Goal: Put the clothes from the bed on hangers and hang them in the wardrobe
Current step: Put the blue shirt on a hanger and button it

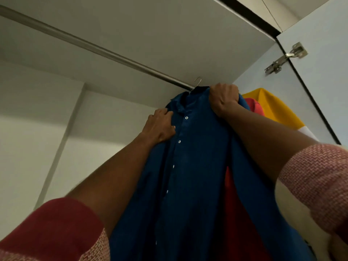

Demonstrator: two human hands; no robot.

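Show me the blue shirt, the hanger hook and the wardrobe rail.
blue shirt (197,166), head view, on the button front.
hanger hook (198,81), head view, on the wire curve.
wardrobe rail (94,48), head view, on the bar's middle.

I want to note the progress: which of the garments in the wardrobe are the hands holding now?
The blue shirt, the only one with a row of white buttons. Both hands grip it near the collar; the red and yellow garments hang behind it.

Home bedroom closet: was inside a white wardrobe (169,44) w/ metal rail (98,48), door hinge (286,57), hung clothes (271,108).
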